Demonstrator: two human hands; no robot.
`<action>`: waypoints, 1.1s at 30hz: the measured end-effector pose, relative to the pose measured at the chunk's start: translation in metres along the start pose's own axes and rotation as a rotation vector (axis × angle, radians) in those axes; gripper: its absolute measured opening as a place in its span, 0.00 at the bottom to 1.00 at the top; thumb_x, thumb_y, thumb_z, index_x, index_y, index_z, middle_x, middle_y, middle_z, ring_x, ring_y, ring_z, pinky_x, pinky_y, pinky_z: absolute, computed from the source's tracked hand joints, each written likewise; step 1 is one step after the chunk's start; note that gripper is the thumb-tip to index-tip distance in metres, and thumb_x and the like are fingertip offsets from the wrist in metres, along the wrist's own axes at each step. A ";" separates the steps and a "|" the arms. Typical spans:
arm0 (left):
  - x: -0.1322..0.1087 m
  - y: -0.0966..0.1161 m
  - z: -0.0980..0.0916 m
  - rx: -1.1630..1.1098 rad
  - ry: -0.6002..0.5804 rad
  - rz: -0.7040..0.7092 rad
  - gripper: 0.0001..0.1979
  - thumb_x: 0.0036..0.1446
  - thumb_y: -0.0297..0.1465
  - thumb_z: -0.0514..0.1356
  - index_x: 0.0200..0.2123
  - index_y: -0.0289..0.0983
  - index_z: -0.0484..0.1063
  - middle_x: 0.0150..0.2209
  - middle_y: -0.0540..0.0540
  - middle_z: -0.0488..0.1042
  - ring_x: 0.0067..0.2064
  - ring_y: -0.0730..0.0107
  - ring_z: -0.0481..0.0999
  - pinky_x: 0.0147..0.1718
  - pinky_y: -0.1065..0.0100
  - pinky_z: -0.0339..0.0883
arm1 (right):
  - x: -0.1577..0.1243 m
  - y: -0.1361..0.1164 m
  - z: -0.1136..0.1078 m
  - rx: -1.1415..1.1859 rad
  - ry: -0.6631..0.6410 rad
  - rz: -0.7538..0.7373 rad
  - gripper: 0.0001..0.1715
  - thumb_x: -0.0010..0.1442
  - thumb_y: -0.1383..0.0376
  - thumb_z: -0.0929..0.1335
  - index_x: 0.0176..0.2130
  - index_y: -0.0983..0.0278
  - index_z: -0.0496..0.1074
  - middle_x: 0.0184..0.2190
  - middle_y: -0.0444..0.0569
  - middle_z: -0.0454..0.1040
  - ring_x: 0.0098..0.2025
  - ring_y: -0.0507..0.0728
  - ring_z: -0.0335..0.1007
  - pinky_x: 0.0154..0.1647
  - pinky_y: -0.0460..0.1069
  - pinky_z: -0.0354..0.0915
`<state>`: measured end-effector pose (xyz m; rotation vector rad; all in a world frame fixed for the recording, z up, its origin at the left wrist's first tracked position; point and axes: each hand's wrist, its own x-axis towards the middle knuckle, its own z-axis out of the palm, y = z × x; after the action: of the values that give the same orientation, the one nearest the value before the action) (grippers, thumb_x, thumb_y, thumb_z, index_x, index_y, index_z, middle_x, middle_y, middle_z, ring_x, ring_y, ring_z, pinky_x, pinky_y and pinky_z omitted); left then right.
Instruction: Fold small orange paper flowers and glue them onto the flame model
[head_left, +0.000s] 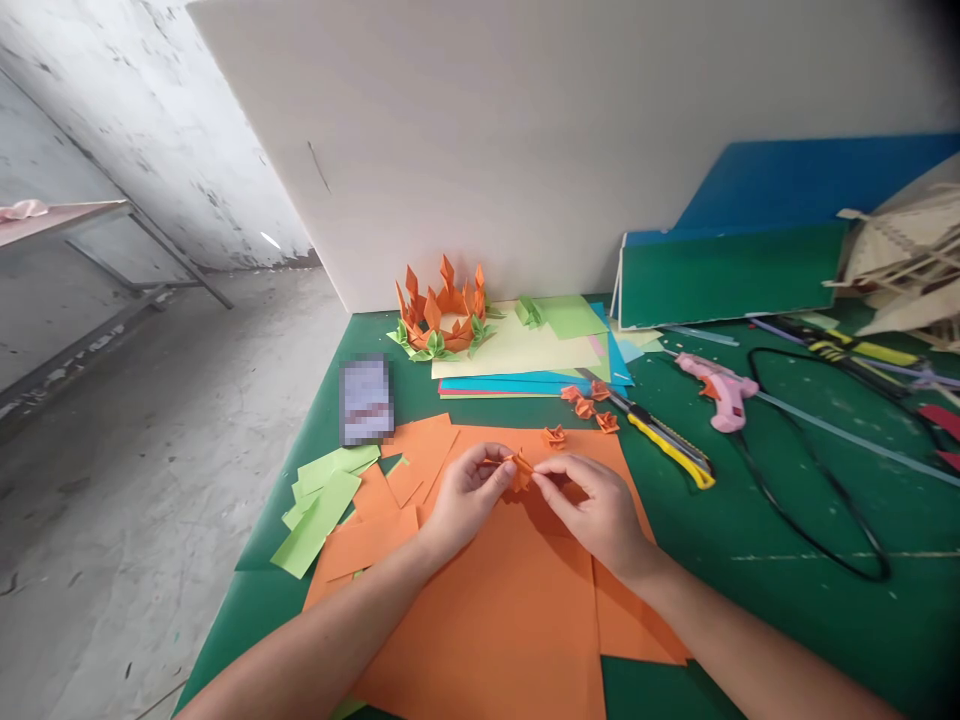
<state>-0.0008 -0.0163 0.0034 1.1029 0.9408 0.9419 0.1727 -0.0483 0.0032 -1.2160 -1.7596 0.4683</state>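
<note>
Between my two hands is a small folded orange paper flower (520, 472), held above large orange paper sheets (495, 600). My left hand (476, 485) pinches its left side between thumb and fingers. Its right edge is pinched by the fingertips of my right hand (592, 505). Just beyond lie several similar folded orange paper flowers (585, 405), one of them (554, 437) on the orange sheet. An orange paper crown (444, 310) with pointed tips and green leaf-like folds around its base stands at the back.
Cut green (322, 520) and orange paper pieces (373, 540) lie left, near a blurred phone-like object (366, 400). A yellow utility knife (667, 440) and a pink glue gun (720, 390) with a looping black cord lie right. Coloured sheets (517, 345) are stacked behind; the green table (787, 630) ends at left.
</note>
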 end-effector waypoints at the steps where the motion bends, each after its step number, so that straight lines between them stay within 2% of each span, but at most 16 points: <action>1: 0.000 -0.001 -0.001 -0.002 0.013 0.015 0.14 0.55 0.40 0.64 0.37 0.36 0.70 0.33 0.50 0.70 0.31 0.77 0.70 0.31 0.73 0.66 | 0.000 0.000 0.000 -0.030 0.004 -0.044 0.04 0.62 0.69 0.67 0.36 0.60 0.72 0.30 0.46 0.77 0.32 0.54 0.73 0.34 0.48 0.69; 6: 0.002 -0.003 -0.001 0.044 0.071 0.011 0.14 0.53 0.40 0.65 0.37 0.36 0.70 0.32 0.50 0.71 0.30 0.77 0.71 0.30 0.73 0.67 | 0.001 0.003 -0.002 -0.169 0.011 -0.264 0.07 0.61 0.73 0.67 0.38 0.62 0.71 0.31 0.47 0.77 0.34 0.55 0.73 0.36 0.50 0.70; 11: 0.002 -0.005 0.000 0.139 0.056 -0.008 0.13 0.55 0.39 0.63 0.36 0.35 0.73 0.32 0.48 0.73 0.29 0.76 0.71 0.28 0.73 0.67 | -0.001 0.004 -0.004 -0.316 -0.039 -0.448 0.10 0.61 0.75 0.66 0.43 0.64 0.71 0.34 0.51 0.77 0.36 0.56 0.72 0.39 0.52 0.71; 16: 0.001 -0.007 -0.001 0.220 0.015 0.068 0.09 0.58 0.34 0.59 0.37 0.36 0.76 0.35 0.47 0.70 0.29 0.77 0.70 0.28 0.73 0.67 | -0.001 0.006 -0.005 -0.347 -0.062 -0.527 0.12 0.61 0.75 0.66 0.44 0.66 0.72 0.35 0.53 0.77 0.37 0.57 0.72 0.40 0.53 0.72; 19: 0.001 -0.004 -0.001 0.233 0.026 0.101 0.07 0.56 0.31 0.60 0.35 0.36 0.76 0.41 0.46 0.69 0.29 0.78 0.70 0.27 0.74 0.66 | 0.000 0.007 -0.005 -0.325 -0.076 -0.520 0.11 0.62 0.75 0.66 0.44 0.65 0.72 0.35 0.52 0.77 0.37 0.57 0.72 0.39 0.53 0.72; 22: 0.000 -0.002 0.000 0.201 0.006 0.028 0.07 0.56 0.31 0.59 0.36 0.36 0.75 0.38 0.46 0.72 0.30 0.77 0.70 0.28 0.73 0.66 | 0.000 0.006 -0.004 -0.297 -0.075 -0.493 0.11 0.62 0.74 0.66 0.44 0.65 0.72 0.35 0.52 0.77 0.37 0.57 0.72 0.39 0.53 0.72; 25: -0.001 -0.001 0.000 0.181 0.004 -0.024 0.09 0.57 0.34 0.59 0.38 0.36 0.75 0.34 0.47 0.74 0.31 0.74 0.71 0.29 0.73 0.66 | 0.001 0.006 -0.003 -0.223 -0.079 -0.390 0.10 0.62 0.74 0.65 0.42 0.63 0.72 0.34 0.50 0.77 0.36 0.56 0.72 0.39 0.51 0.71; 30: 0.000 -0.002 0.001 0.080 0.014 0.007 0.14 0.54 0.39 0.63 0.40 0.36 0.75 0.36 0.46 0.76 0.34 0.72 0.73 0.32 0.71 0.69 | 0.003 0.006 -0.002 -0.102 -0.025 -0.171 0.05 0.62 0.70 0.66 0.37 0.60 0.71 0.31 0.46 0.76 0.34 0.54 0.72 0.36 0.50 0.69; 33: 0.000 -0.001 0.001 0.059 0.001 0.010 0.14 0.53 0.39 0.65 0.40 0.36 0.75 0.36 0.45 0.76 0.34 0.72 0.73 0.33 0.70 0.69 | 0.003 0.004 -0.002 -0.083 -0.036 -0.123 0.05 0.63 0.69 0.66 0.35 0.60 0.71 0.30 0.46 0.75 0.33 0.54 0.71 0.35 0.50 0.68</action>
<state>-0.0002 -0.0169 0.0026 1.1576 0.9700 0.9276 0.1765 -0.0438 0.0026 -1.1550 -1.8881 0.3505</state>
